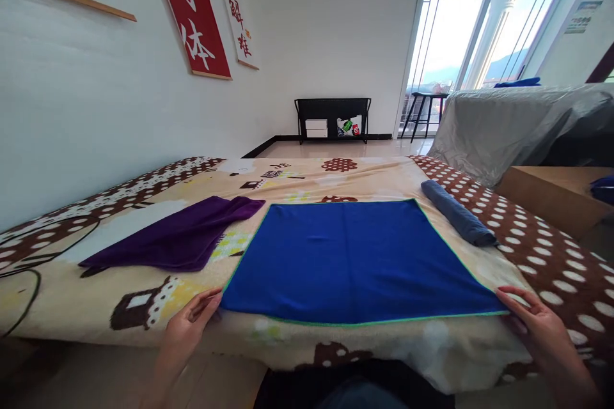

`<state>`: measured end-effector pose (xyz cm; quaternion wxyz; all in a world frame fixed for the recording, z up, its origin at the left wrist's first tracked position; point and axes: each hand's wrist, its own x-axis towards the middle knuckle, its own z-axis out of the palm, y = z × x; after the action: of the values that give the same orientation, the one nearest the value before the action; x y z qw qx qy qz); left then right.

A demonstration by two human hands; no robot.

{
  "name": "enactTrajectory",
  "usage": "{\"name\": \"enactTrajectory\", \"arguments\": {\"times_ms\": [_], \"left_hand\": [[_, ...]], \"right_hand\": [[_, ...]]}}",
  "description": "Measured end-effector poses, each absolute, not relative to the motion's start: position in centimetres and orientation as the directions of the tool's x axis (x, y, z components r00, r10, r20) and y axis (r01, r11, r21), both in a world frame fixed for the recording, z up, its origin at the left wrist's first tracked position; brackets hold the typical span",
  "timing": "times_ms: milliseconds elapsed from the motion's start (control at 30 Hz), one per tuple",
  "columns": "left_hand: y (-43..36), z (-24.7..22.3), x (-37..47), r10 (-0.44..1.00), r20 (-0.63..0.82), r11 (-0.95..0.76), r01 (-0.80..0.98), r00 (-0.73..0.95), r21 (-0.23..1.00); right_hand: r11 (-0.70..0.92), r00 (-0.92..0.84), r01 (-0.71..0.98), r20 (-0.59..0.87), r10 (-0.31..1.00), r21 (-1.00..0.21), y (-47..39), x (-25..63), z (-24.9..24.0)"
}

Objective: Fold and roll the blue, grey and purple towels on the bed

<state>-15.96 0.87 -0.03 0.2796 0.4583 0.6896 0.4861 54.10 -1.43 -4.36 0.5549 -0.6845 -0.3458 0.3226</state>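
Note:
A blue cloth (350, 262) with green edging lies spread flat on the patterned blanket (288, 348). My left hand (194, 318) pinches its near left corner, and my right hand (527, 313) pinches the near right corner. Left of it is a crumpled purple cloth (177, 239), touched by neither hand. A rolled grey-blue cloth (455, 211) rests on the right side of the blanket, beyond my right hand.
A cardboard box (551, 198) and a plastic-covered piece of furniture (518, 115) stand at the right. Against the far wall is a black rack (332, 108). A black stool (425, 105) stands near the glass door. A wall runs along the left.

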Motion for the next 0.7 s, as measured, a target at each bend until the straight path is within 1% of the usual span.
{"name": "enactTrajectory", "arguments": {"times_ms": [67, 167, 267, 367, 467, 600, 700], "left_hand": [[0.5, -0.1, -16.0, 0.936, 0.029, 0.089, 0.315, -0.350, 0.945], [0.2, -0.3, -16.3, 0.959, 0.055, 0.037, 0.317, -0.277, 0.948], [0.3, -0.3, -16.2, 0.966, 0.097, -0.004, 0.358, -0.241, 0.934], [0.1, 0.4, -15.3, 0.952, 0.148, -0.016, 0.443, -0.266, 0.896], [-0.4, 1.3, -14.2, 0.933, 0.166, 0.026, 0.522, -0.319, 0.852], [-0.7, 1.9, -14.2, 0.955, 0.119, 0.052, 0.548, -0.272, 0.835], [-0.7, 1.5, -15.2, 0.960, 0.125, 0.030, 0.541, -0.249, 0.840]], "right_hand": [[-0.160, 0.501, 0.002, -0.137, 0.855, -0.987, -1.4, 54.3, -4.4], [-0.195, 0.502, -0.010, -0.174, 0.847, -0.981, -1.4, 54.6, -4.6], [-0.201, 0.473, -0.031, -0.191, 0.860, -0.979, -1.4, 54.7, -4.7], [-0.203, 0.443, -0.020, -0.191, 0.876, -0.979, -1.5, 54.6, -4.5], [-0.205, 0.467, -0.007, -0.185, 0.865, -0.979, -1.4, 54.4, -4.3], [-0.186, 0.475, -0.044, -0.185, 0.861, -0.981, -1.1, 54.8, -4.9], [-0.187, 0.471, -0.075, -0.200, 0.859, -0.979, -1.1, 55.2, -5.4]]}}
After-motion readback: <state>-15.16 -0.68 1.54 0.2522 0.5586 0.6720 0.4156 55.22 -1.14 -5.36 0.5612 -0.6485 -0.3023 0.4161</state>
